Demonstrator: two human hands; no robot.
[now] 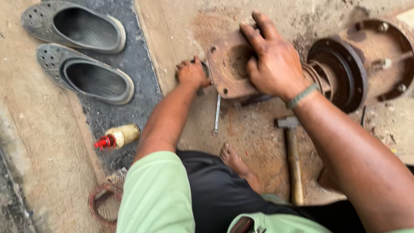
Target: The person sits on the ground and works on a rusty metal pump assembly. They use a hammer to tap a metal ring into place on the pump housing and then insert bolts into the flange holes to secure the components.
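My left hand (192, 73) is curled into a fist at the end of a straight, outstretched arm. My right hand (271, 60) lies flat, palm down, fingers (254, 36) spread forward.

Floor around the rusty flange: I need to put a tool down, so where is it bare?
Bare: between wrench and hammer, and between rubber shoes and left hand. Crowded: around flange under right hand, by hub.
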